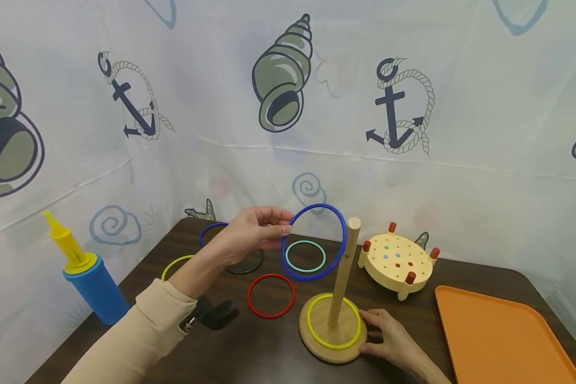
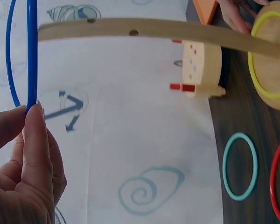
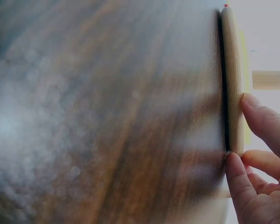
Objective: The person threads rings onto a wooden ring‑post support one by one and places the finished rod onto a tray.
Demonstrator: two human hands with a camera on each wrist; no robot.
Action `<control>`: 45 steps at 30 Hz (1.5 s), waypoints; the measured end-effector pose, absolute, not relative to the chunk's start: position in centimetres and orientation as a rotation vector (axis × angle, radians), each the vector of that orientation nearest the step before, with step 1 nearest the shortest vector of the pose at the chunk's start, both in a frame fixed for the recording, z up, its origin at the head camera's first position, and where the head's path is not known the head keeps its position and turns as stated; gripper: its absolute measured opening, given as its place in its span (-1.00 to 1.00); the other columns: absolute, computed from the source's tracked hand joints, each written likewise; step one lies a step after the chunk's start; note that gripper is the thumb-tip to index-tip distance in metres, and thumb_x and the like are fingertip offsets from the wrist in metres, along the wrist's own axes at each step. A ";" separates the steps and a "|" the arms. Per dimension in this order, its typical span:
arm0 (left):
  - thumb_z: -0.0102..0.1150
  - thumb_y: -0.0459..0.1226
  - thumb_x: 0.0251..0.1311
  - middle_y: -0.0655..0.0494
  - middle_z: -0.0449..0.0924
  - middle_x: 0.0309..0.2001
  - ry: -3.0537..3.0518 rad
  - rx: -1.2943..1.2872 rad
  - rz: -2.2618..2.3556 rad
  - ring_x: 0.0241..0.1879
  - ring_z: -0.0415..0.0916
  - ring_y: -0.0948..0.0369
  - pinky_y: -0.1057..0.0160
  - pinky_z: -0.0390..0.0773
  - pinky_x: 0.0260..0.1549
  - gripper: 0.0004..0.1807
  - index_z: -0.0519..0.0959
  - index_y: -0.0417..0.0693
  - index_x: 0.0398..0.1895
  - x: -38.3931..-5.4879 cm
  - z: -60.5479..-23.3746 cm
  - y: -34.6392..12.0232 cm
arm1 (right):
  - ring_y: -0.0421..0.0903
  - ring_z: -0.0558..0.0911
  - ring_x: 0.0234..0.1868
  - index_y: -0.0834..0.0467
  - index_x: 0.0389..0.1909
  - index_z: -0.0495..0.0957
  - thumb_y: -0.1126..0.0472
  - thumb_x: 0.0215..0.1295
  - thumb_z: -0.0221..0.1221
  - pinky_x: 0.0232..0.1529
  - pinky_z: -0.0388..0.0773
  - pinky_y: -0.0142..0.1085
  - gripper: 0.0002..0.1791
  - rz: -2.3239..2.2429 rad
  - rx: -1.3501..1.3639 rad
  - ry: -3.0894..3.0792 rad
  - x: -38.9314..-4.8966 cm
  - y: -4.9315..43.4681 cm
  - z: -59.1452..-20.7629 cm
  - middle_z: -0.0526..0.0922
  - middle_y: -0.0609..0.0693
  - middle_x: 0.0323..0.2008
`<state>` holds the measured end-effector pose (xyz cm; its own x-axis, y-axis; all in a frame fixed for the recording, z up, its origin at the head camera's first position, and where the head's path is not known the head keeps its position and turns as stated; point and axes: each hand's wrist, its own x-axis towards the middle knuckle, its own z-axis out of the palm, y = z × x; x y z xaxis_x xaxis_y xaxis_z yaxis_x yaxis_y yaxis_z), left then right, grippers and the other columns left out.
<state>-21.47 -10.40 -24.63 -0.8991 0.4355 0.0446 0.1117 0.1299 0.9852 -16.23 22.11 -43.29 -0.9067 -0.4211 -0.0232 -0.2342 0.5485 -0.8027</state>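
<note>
We see the left hand (image 1: 255,234) near the middle of the frame, with its thumb and fingers pinching the left side of a blue ring (image 1: 312,278). The ring is up off the table (image 1: 249,352) and stands on its edge. We think the hand holds just one side so that the big hole stays free. The ring is right by the top part of the post (image 1: 344,277), but we cannot tell if they touch. The post stands up from a round base (image 1: 322,322) low in the frame, and a yellow ring (image 1: 333,347) lies flat on the base, around the post's foot. At the lower right, the right hand (image 1: 396,341) grips the base's rim with thumb and fingers, and we guess that this keeps it from sliding or tipping. A red ring (image 1: 271,317) lies on the table left of the base, and we see a small green ring (image 1: 306,271) through the blue one. They lie flat and apart, so we think each would be easy to pick up. An orange tray (image 1: 509,336) sits at the lower right.
</note>
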 end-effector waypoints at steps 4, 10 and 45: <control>0.15 -0.39 0.22 0.12 0.52 -0.27 2.125 0.558 1.859 -0.27 0.54 0.29 0.17 0.63 -0.15 -0.65 0.45 -0.33 0.06 -21.8 -24.5 -8.7 | 0.21 0.49 0.03 0.52 0.21 0.27 0.16 -0.06 0.43 -0.12 0.62 -0.30 -0.12 -1.288 -0.546 2.567 -16.2 22.1 -43.3 0.36 0.32 0.03; 0.14 -0.41 0.21 0.16 0.52 -0.33 2.106 0.561 1.866 -0.29 0.52 0.30 0.20 0.64 -0.17 -0.67 0.48 -0.32 0.05 -22.4 -25.1 -6.9 | 0.21 0.48 0.03 0.52 0.22 0.27 0.18 -0.06 0.43 -0.12 0.62 -0.31 -0.13 -1.293 -0.534 2.571 -16.2 22.1 -43.2 0.36 0.33 0.03; 0.21 -0.49 0.07 0.05 0.59 -0.45 2.273 0.238 1.548 -0.50 0.57 0.25 0.23 0.67 -0.45 -0.84 0.62 -0.37 -0.24 -22.8 -40.2 -3.9 | 0.25 0.46 0.05 0.51 0.22 0.27 0.21 -0.04 0.42 -0.08 0.61 -0.30 -0.15 -1.339 -0.585 2.543 -16.2 22.2 -43.3 0.34 0.33 0.05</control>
<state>-22.82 -3.94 -40.16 -0.9138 0.3457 -0.2133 -0.0719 0.3791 0.9226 -16.24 22.15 -43.28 -0.8998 -0.4364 0.0004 -0.2474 0.5093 -0.8242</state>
